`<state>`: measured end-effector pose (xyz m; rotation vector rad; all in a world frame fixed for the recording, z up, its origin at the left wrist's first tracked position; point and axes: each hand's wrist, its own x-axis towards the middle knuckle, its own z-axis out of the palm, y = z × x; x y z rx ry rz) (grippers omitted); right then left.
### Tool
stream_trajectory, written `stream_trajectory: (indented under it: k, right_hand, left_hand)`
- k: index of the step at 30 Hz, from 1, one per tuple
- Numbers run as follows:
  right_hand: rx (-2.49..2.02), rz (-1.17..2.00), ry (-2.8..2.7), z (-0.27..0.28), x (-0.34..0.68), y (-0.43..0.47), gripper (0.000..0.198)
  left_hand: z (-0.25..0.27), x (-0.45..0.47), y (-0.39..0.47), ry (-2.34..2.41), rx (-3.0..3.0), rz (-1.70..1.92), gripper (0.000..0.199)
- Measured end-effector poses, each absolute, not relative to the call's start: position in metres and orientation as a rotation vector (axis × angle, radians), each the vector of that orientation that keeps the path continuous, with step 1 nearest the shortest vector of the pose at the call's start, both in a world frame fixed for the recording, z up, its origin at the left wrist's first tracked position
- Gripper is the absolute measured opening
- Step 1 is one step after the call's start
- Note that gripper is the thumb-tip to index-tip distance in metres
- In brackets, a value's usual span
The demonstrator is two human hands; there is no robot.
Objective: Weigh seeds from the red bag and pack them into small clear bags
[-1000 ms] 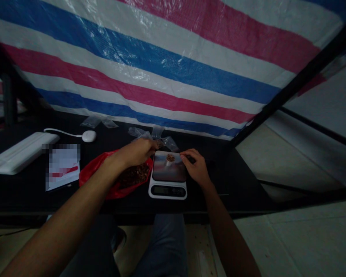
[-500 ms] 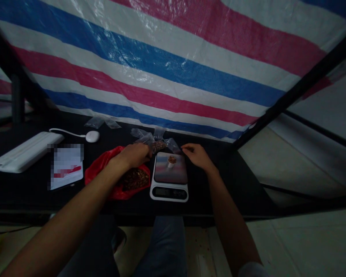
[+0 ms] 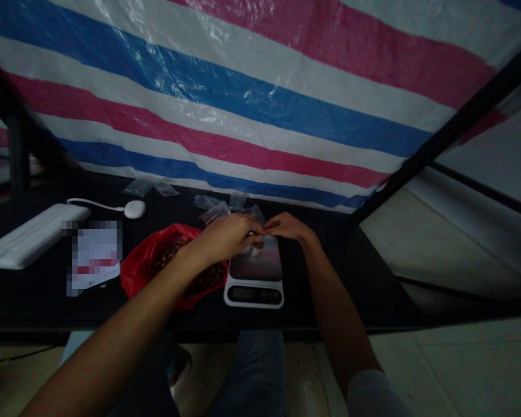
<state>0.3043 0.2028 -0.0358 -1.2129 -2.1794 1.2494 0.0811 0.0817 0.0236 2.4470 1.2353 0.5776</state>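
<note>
My left hand (image 3: 237,233) reaches over the red plastic bag (image 3: 134,269) to the back of the kitchen scale (image 3: 255,267), its fingers curled together. On the steel plate stands a tiny whitish cup heaped with brown bits (image 3: 257,245), partly covered by those fingers. From the right, my right hand (image 3: 290,226) comes in with its fingers pinched, tips close to the left fingertips above the plate's rear edge. Whatever either hand pinches is too small or hidden to make out. Loose dark brown seed-like pieces (image 3: 169,255) fill the open red bag.
Clear plastic bags (image 3: 211,207) lie behind the scale, more small bags (image 3: 141,186) farther left. A white power strip-like block (image 3: 35,234), a round white piece with a cord (image 3: 134,209) and a blurred-out packet (image 3: 96,255) lie left. Striped sheeting (image 3: 226,104) hangs behind.
My left hand has moved right, from beside the red bag to above the scale's rear. My right hand has shifted slightly left, bringing both sets of fingertips close together.
</note>
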Motion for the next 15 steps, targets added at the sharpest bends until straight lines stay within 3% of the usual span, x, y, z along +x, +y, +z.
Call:
stream_trajectory:
  k: [8, 15]
  right_hand:
    - [-1.21, 1.274, -2.115, -0.042, 0.313, 0.201, 0.005]
    - [-1.07, 1.256, -1.98, -0.018, 0.319, 0.176, 0.023]
  left_hand:
    - [0.021, 0.073, 0.08, 1.195, 2.369, 0.676, 0.026]
    - [0.02, 0.042, 0.066, 1.295, 2.342, 0.778, 0.03]
